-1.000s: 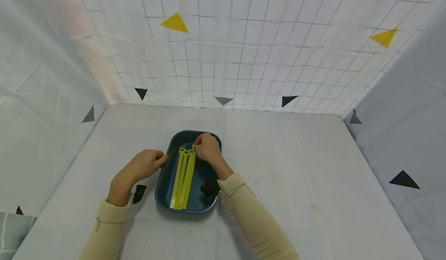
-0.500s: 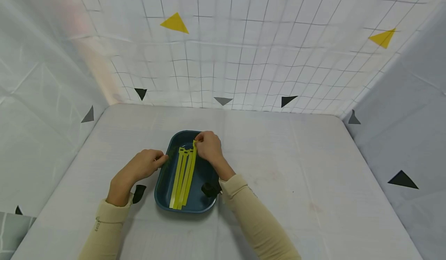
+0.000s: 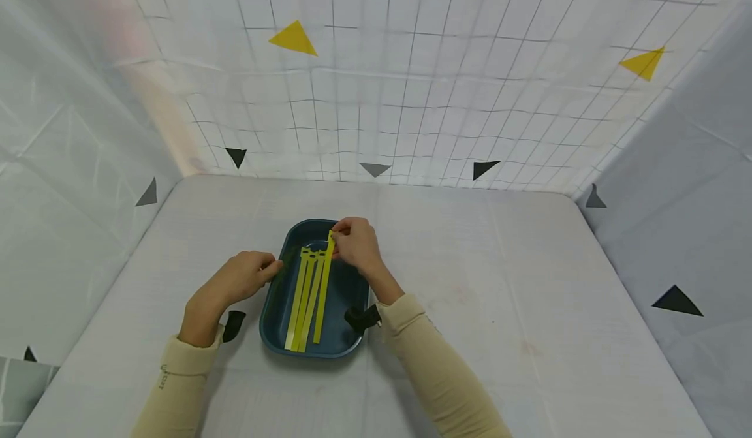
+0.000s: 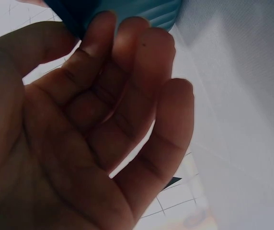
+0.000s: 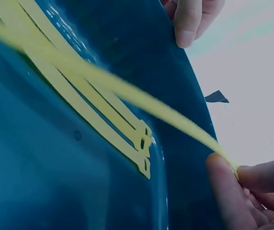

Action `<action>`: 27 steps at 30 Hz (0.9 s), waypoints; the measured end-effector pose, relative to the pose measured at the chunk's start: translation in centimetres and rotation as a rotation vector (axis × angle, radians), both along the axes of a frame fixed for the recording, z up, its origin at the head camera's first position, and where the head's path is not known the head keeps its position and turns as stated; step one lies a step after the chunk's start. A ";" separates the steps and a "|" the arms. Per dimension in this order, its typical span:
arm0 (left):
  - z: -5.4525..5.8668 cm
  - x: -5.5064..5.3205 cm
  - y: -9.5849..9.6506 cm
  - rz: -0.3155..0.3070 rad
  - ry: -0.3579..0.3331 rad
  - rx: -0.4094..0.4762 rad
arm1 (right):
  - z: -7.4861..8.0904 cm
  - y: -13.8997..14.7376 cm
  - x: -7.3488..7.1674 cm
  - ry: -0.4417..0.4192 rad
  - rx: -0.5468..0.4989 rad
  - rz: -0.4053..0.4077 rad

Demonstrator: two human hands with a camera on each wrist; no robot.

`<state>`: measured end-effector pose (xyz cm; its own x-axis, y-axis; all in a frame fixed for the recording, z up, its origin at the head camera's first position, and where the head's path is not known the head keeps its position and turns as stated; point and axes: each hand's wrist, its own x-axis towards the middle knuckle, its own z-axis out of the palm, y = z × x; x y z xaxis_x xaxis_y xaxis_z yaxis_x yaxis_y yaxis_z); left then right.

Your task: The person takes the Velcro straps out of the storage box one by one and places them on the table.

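Note:
A dark blue plastic tray [image 3: 345,291] stands on the table. Three yellow cable ties [image 3: 302,304] lie lengthwise in it, their slotted heads at the far end. My right hand [image 3: 358,245] pinches another yellow cable tie [image 5: 127,91] by its far end between thumb and finger, over the tray's far right part. That tie slants across the others in the right wrist view, its tail reaching down over the tray floor. My left hand [image 3: 239,277] grips the tray's left rim, thumb over the edge and fingertips against the ribbed outer wall [image 4: 151,13].
A white cloth covers the table [image 3: 493,320]. White sheeting with grid lines and triangular markers [image 3: 376,170] rises behind, with plain sheets at both sides. A black wrist camera [image 3: 361,318] on the right wrist overhangs the tray's near right edge.
My right hand has drawn one cable tie away from the others, moving slightly up and right, so its tail now lies apart from them. The left hand has stayed on the rim.

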<state>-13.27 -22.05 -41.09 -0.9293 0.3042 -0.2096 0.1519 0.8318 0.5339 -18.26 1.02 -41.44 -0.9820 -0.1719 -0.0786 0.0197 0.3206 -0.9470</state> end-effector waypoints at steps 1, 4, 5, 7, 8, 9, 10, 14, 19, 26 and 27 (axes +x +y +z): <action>0.0 0.0 0.0 0.002 -0.001 -0.002 | 0.1 0.1 0.0 0.001 -0.009 0.000; 0.0 0.0 0.0 0.010 -0.007 -0.002 | 0.3 0.3 0.1 0.007 -0.016 0.000; 0.0 0.0 0.0 0.012 -0.009 -0.001 | 0.3 0.3 0.0 0.011 -0.017 0.000; 0.0 0.0 0.0 0.014 -0.013 0.000 | 0.3 0.4 0.1 0.016 -0.023 -0.002; 0.0 0.0 0.1 0.014 -0.015 0.001 | 0.3 0.5 0.0 0.018 -0.027 -0.005; 0.0 0.0 0.1 0.014 -0.017 0.003 | 0.3 0.5 0.0 0.022 -0.036 -0.008; 0.0 0.0 0.1 0.014 -0.019 0.002 | 0.4 0.6 0.0 0.025 -0.045 -0.011; -0.1 -0.1 0.0 0.018 -0.026 0.000 | 0.7 0.9 0.0 0.039 -0.077 -0.023; -0.2 -0.1 0.0 0.022 -0.030 -0.006 | 1.3 1.1 0.1 0.049 -0.095 -0.024; -0.3 -0.1 0.1 0.016 -0.021 -0.002 | 1.9 1.7 0.3 0.067 -0.134 -0.018; -0.3 -0.1 0.1 0.016 -0.021 -0.002 | 2.0 1.8 0.4 0.073 -0.137 -0.015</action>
